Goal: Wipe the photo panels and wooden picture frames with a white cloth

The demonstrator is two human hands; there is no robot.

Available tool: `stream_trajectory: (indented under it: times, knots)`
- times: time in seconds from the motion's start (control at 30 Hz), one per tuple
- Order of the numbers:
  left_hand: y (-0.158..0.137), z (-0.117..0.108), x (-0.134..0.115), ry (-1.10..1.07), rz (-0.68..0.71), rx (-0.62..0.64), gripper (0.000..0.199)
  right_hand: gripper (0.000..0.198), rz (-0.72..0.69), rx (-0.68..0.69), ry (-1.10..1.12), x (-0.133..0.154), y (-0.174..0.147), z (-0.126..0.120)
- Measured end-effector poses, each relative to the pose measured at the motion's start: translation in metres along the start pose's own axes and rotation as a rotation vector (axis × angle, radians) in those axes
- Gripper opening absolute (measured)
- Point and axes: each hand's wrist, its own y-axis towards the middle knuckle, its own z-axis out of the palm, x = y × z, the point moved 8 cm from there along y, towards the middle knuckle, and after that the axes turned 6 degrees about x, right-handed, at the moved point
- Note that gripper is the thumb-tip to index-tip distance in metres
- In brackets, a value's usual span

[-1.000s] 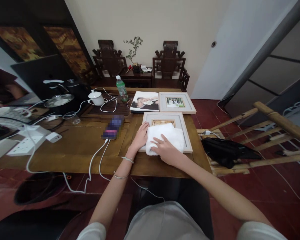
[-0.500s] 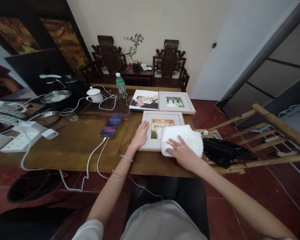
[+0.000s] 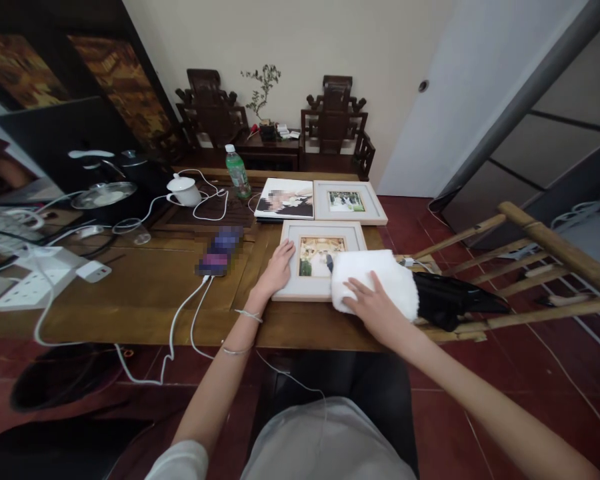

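Observation:
A light wooden picture frame (image 3: 307, 293) with a wide pale mat and a photo lies flat on the wooden table in front of me. My left hand (image 3: 277, 268) grips its left edge, fingers over the border. My right hand (image 3: 373, 300) is pressed on a folded white fluffy cloth (image 3: 375, 263), fingers closing on it. This cloth covers the frame's lower right corner and reaches past its right edge. Directly behind lie a second picture frame (image 3: 375, 212) and, to its left, a white-covered photo album or print stack (image 3: 285, 208).
Left of the frame are a blurred-out phone (image 3: 220, 252) with white cables, a green-labelled bottle (image 3: 237, 172), a lidded white cup (image 3: 185, 191), a clear cup (image 3: 139, 232) and a power strip (image 3: 35, 280). A bamboo rack (image 3: 555, 240) with a black bag (image 3: 445, 300) stands right.
My right hand and the white cloth have slid right across the frame, uncovering more of the photo. My left hand stays on the left edge.

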Motion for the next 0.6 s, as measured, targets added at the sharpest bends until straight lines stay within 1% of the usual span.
stream_trajectory:
  times: [0.1, 0.2, 0.3, 0.47, 0.53, 0.6]
  knots:
    - [0.001, 0.001, 0.002, 0.0, -0.012, 0.005, 0.058, 0.041, 0.072, 0.019, -0.041, -0.023, -0.022, 0.003]
    - [0.003, 0.001, 0.001, 0.015, 0.016, 0.024, 0.058, 0.047, 0.095, 0.029, -0.039, -0.037, -0.02, 0.005]
    - [0.003, 0.0, 0.001, 0.028, 0.04, 0.037, 0.057, 0.051, 0.14, 0.043, -0.015, -0.059, 0.001, 0.006]
    - [0.003, -0.001, 0.002, 0.022, 0.055, 0.025, 0.054, 0.052, 0.23, 0.019, -0.026, -0.108, 0.047, 0.006]
    - [0.003, -0.001, 0.002, 0.021, 0.061, 0.018, 0.054, 0.052, 0.243, 0.004, -0.04, -0.119, 0.061, 0.007]
    - [0.002, -0.001, 0.001, 0.011, 0.064, -0.001, 0.055, 0.052, 0.242, -0.009, -0.05, -0.122, 0.066, 0.008]
